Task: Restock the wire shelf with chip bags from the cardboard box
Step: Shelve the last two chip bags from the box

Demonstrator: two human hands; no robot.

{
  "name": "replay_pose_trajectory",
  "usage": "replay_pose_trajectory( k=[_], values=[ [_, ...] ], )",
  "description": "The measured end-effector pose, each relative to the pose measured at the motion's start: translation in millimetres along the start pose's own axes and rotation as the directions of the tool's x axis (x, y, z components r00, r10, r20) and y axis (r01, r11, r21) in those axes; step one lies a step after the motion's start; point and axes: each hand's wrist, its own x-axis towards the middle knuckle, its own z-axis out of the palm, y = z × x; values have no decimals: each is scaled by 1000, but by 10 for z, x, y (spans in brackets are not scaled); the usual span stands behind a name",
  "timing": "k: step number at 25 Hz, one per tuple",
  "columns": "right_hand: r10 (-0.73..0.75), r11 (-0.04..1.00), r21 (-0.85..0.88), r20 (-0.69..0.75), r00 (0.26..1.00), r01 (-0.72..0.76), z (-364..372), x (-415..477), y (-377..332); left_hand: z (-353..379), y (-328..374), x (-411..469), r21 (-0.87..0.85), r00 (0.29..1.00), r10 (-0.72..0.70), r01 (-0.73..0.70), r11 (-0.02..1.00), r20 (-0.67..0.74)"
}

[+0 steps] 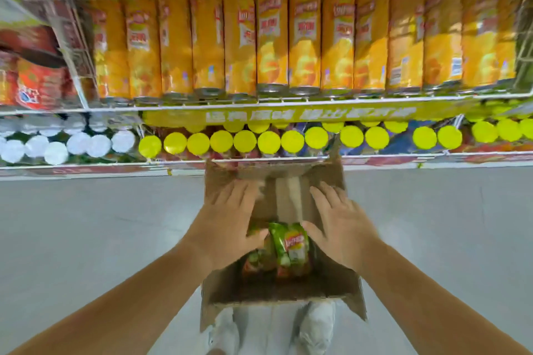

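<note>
Both your hands reach into the box (277, 291) on the floor: left hand (227, 225) and right hand (340, 228), fingers spread, press either side of a green bag (291, 245) below the shelf (259, 108).

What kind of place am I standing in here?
Most likely a shop's snack aisle: white wire shelf packed with tall orange chip canisters, yellow-lidded canisters below, and an open brown cardboard box of green chip bags.
</note>
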Motion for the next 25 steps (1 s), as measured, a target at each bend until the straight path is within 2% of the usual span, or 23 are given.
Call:
replay_pose_trajectory(
  k=[7,12,16,20,22,25],
  values=[
    [55,996,70,112,992,-63,1305,566,138,1436,-282,452,23,987,-24,21,1000,160],
    [141,977,129,212,967,-171,2298,901,340,2390,-400,774,47,954,-106,97,994,282],
    [296,880,280,309,904,-383,2882,1125,440,3009,-400,937,-52,897,-223,262,964,382],
    [350,805,351,369,861,-478,3385,1272,496,3587,-481,973,-115,852,-290,372,921,435],
    [389,760,376,391,834,-531,3606,1298,521,3815,-508,985,-191,808,-344,478,857,478],
    [459,627,463,431,777,-627,3937,1313,549,4098,-469,1037,-380,733,-462,665,643,500]
  ],
)
